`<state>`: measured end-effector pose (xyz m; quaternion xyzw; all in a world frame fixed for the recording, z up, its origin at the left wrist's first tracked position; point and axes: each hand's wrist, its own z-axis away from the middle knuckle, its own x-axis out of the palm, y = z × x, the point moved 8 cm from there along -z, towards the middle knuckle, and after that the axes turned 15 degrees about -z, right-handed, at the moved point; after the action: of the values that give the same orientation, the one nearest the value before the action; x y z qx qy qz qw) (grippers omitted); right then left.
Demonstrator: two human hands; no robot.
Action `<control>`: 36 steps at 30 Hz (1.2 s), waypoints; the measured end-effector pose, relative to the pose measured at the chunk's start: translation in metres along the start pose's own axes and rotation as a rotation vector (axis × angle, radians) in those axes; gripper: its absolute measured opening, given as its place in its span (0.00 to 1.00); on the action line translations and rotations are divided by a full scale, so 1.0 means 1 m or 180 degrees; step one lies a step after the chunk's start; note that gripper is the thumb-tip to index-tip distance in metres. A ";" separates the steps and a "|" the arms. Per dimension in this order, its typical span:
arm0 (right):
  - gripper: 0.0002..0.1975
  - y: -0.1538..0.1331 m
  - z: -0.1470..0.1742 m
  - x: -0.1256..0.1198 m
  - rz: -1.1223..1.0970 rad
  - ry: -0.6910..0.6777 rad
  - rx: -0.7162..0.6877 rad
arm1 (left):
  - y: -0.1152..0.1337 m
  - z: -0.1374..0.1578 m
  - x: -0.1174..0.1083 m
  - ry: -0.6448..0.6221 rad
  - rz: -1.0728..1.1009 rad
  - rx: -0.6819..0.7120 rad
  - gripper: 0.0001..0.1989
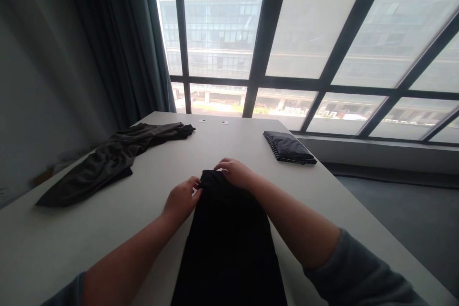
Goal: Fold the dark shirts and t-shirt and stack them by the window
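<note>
A black garment [233, 239] lies lengthwise on the white table [154, 229], its narrow end away from me and its near end running out of the bottom of the view. At the far left corner of that end, my left hand [181, 197] pinches the cloth edge between thumb and fingers. My right hand [234, 172] rests over the far edge toward the right, fingers curled onto the fabric. Whether the right thumb grips beneath the cloth is hidden. The garment's kind does not show clearly.
A crumpled dark grey garment [111, 153] stretches along the table's left side. Folded dark cloths with a striped edge [289, 147] are stacked near the right edge. Two white round cable covers [225, 123] sit at the far end. Beyond are a dark curtain [118, 38] and tall windows.
</note>
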<state>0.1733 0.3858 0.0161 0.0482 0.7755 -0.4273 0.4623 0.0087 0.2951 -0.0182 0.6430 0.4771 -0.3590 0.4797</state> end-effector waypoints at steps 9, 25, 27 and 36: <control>0.17 0.021 -0.089 0.066 0.0286 -0.1777 0.0451 | -0.008 -0.010 0.014 -0.0084 0.0427 -0.0107 0.05; 0.15 0.023 -0.069 0.070 0.1165 -0.0445 -0.0217 | -0.002 -0.012 0.025 -0.0167 0.0053 0.0634 0.07; 0.15 0.019 -0.063 0.065 0.1220 -0.0208 -0.0225 | 0.004 -0.009 0.020 -0.0114 -0.0031 0.0796 0.08; 0.17 0.014 0.026 0.001 0.0885 0.0363 -0.0003 | 0.030 0.004 0.024 -0.0203 0.0050 0.1537 0.24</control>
<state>0.1973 0.3760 0.0015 0.1792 0.7866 -0.3554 0.4722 0.0444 0.2949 -0.0329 0.7310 0.3571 -0.4790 0.3297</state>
